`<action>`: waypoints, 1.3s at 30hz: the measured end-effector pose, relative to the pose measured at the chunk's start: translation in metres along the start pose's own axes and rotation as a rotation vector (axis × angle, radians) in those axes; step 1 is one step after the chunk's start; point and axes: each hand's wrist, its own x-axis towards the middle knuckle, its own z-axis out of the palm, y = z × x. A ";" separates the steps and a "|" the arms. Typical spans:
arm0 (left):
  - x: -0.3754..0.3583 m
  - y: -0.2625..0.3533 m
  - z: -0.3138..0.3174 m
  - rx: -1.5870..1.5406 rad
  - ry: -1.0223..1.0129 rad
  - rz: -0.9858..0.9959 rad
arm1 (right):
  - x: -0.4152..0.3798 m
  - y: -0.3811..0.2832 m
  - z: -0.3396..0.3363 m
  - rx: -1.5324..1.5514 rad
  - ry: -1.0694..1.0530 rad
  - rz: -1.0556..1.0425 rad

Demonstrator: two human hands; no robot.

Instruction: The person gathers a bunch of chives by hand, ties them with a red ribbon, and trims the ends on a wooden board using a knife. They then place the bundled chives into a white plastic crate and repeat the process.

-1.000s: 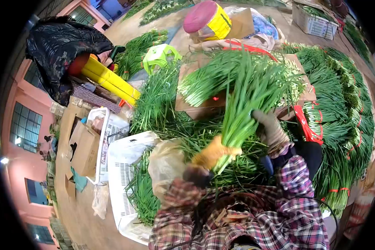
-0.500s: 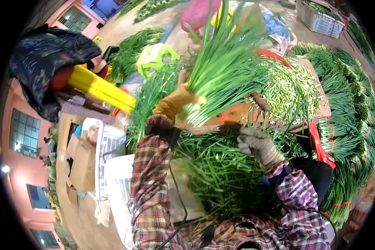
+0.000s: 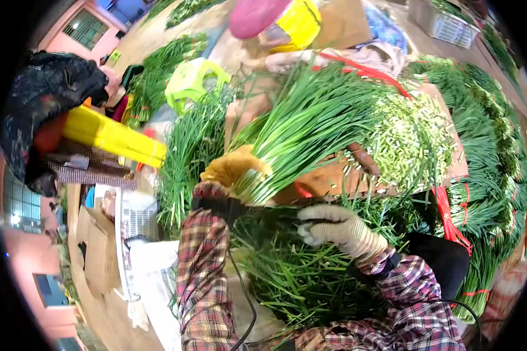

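Observation:
My left hand point(image 3: 234, 167), in an orange-yellow glove, is closed around the pale stem ends of a big bunch of green chives point(image 3: 301, 126). The leaves fan up and right over a wooden board point(image 3: 322, 180). My right hand point(image 3: 334, 228), in a whitish glove, is closed on a dark blade-like tool point(image 3: 313, 202), partly hidden and blurred, just below the board's front edge. Short pale cut stem pieces point(image 3: 407, 137) lie heaped on the board's right side, beside a brown stick-like piece point(image 3: 363, 158). Loose green leaves point(image 3: 310, 278) pile up below my hands.
Bundled chives point(image 3: 486, 158) with red ties stand along the right. Red strips point(image 3: 449, 219) hang off the board's corner. To the left are a green stool point(image 3: 196, 82), a yellow container point(image 3: 114, 137), a cardboard box point(image 3: 96, 248) and white crates point(image 3: 149, 281). A yellow-and-pink bucket point(image 3: 298, 26) lies behind.
The chive bunch has come down from a raised, upright position to lean low across the board. My left hand has moved down and left; my right hand has shifted left towards the stem ends.

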 end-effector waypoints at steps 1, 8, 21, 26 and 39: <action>-0.001 -0.001 -0.001 -0.042 -0.053 0.020 | 0.006 -0.011 0.007 -0.089 -0.055 -0.089; -0.013 0.011 -0.001 -0.078 -0.080 0.201 | 0.135 -0.070 0.038 -1.515 0.166 -1.153; -0.022 -0.040 -0.051 0.093 0.157 0.191 | 0.200 -0.047 0.007 -1.750 0.297 -0.938; -0.020 -0.074 -0.066 0.133 0.247 0.296 | 0.207 -0.039 0.015 -1.841 0.364 -0.889; -0.023 -0.073 -0.065 0.340 0.874 0.377 | 0.215 -0.032 0.023 -1.863 0.418 -0.858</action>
